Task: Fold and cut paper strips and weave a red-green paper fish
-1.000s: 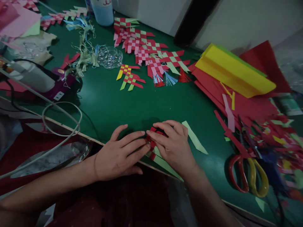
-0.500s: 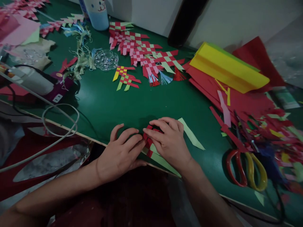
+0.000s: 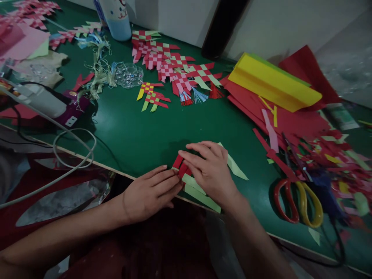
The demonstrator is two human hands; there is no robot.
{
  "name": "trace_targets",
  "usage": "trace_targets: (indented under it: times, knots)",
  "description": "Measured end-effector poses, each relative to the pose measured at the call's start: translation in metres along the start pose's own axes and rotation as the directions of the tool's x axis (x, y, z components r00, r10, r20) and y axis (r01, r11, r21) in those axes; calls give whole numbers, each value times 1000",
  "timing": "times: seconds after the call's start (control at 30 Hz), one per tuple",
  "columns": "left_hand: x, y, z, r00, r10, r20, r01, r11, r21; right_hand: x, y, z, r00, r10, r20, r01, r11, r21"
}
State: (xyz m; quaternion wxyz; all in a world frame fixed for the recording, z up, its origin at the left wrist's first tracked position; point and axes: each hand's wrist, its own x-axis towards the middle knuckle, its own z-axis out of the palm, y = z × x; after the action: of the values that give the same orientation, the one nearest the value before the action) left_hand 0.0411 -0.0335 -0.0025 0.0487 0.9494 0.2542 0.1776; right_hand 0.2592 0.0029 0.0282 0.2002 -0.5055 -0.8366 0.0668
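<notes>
A small piece of woven red and light green paper strips (image 3: 183, 169) lies at the table's front edge, between my hands. My left hand (image 3: 154, 190) has its fingers together, their tips pressing on the left side of the weave. From the right, my right hand (image 3: 210, 170) holds the red strips at their upper part with its fingertips. Its palm covers part of the piece. Long light green strip ends (image 3: 202, 197) stick out below my right hand. Another light green strip (image 3: 236, 166) lies on the table just right of that hand.
Scissors with red and yellow handles (image 3: 309, 205) lie at the right beside paper scraps (image 3: 345, 166). Folded yellow paper (image 3: 273, 83) rests on red sheets. Finished woven fish (image 3: 180, 81) lie at the back. A bottle (image 3: 117, 23) stands behind; a cable (image 3: 94, 143) loops at left.
The fingers of my left hand have flattened and come together, lower on the weave. More of the red strips shows between my hands. The view has shifted slightly.
</notes>
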Motion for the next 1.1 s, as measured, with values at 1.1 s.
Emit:
trace_targets:
  times: [1.1]
  knots:
    - [-5, 4, 0, 1000, 7, 4, -8, 990, 144, -39, 58, -21, 894, 444, -55, -446, 875, -185]
